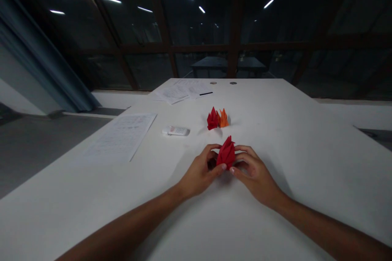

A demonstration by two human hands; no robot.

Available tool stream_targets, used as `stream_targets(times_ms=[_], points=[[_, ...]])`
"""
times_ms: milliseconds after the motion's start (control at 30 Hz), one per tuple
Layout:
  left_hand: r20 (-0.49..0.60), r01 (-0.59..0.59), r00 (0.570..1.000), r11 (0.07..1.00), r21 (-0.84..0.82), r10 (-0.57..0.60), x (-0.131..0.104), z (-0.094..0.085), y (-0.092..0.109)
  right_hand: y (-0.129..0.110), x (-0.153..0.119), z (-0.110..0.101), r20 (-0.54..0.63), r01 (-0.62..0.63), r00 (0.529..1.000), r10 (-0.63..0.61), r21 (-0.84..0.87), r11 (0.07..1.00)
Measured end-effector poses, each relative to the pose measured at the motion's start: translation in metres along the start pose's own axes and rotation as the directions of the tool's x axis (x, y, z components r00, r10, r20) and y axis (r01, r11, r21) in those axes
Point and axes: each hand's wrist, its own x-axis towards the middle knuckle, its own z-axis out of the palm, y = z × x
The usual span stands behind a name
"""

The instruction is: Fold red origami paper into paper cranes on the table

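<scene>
Held red origami (226, 154), folded pieces (212, 119) beyond, remote (177, 131)

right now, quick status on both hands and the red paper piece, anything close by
Left hand and right hand both on red folded paper. Red and orange folded pieces just beyond. White remote off left.

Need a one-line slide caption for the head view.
Two bare hands, left and right, hold a folded red paper piece above a white table.
</scene>
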Motion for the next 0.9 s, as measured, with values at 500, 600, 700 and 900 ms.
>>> stream_targets(times_ms=[500, 600, 700, 900], points=[[0.025, -0.014, 1.000, 0.991, -0.131, 0.018, 0.0004, -0.0065, -0.0004, -0.0034, 0.0030, -0.0024, 0.076, 0.030, 0.997, -0.026, -0.056, 0.998], [-0.042, -0.015, 0.999, 0.991, -0.135, 0.009, 0.0015, -0.0088, -0.0006, -0.0025, 0.0022, -0.0039, 0.065, 0.034, 0.998, -0.027, -0.107, 0.994], [-0.091, 0.026, 0.995, 0.989, -0.146, -0.040, 0.0047, -0.0099, -0.0039, -0.0032, 0.0019, -0.0045, 0.084, 0.039, 0.996, -0.029, -0.125, 0.991], [-0.018, 0.005, 1.000, 0.965, -0.261, -0.010, 0.0087, -0.0091, -0.0074, -0.0038, 0.0008, -0.0030, 0.092, 0.040, 0.995, -0.032, -0.081, 0.996]])
